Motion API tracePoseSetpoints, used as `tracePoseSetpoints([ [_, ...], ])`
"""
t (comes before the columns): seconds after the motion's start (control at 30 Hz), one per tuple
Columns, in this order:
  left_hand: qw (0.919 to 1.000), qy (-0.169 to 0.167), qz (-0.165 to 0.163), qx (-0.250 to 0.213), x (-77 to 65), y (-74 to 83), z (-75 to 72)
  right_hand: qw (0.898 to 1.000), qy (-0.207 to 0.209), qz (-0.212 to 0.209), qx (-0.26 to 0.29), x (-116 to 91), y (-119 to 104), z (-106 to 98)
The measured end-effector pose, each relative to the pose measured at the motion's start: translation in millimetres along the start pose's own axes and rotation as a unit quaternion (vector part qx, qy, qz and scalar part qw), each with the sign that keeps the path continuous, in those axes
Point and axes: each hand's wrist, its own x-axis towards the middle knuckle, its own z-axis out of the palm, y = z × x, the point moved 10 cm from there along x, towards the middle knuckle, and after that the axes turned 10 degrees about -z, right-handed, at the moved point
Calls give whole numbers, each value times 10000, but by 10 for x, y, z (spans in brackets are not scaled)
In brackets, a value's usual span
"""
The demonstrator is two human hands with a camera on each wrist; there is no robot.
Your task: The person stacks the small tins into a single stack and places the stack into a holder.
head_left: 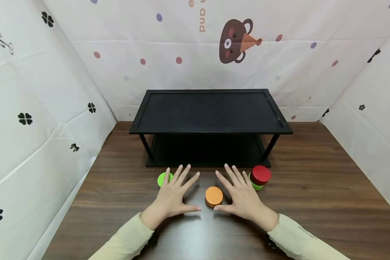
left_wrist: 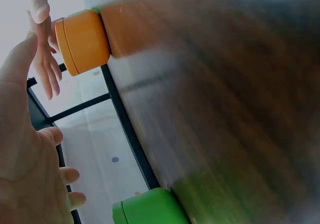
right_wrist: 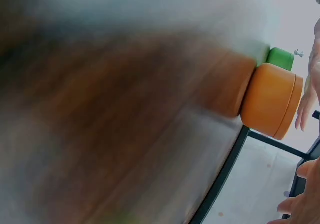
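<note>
Both hands hover palm-down over the wooden table with fingers spread, holding nothing. My left hand [head_left: 173, 196] partly covers a green round lidded container [head_left: 162, 178] in the head view. Between the two thumbs stands an orange round lidded container [head_left: 213, 196], which also shows in the left wrist view and the right wrist view [right_wrist: 270, 99]. My right hand [head_left: 243, 196] is to the right of the orange one, its fingertips near a red round container [head_left: 260, 175] stacked on another green container [head_left: 257, 187].
Behind the containers stands a black two-tier rack [head_left: 211, 112] with a flat top and a lower shelf. White printed cloth [head_left: 182, 76] encloses the back and sides of the wooden table [head_left: 312, 187].
</note>
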Motion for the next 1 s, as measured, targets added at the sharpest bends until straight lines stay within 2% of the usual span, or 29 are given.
tracePoseSetpoints([
  [0.33,9997,217,-27,-135,-15,-4,-52,9997,171,127,105,-22,-12,-81],
  [0.77,9973,621,-16,-379,-36,-24,-141,9972,737,52,113,-19,-17,-222],
  [1.0,9953,835,37,-490,-43,-28,-202,9945,1037,64,156,-13,-7,-375],
])
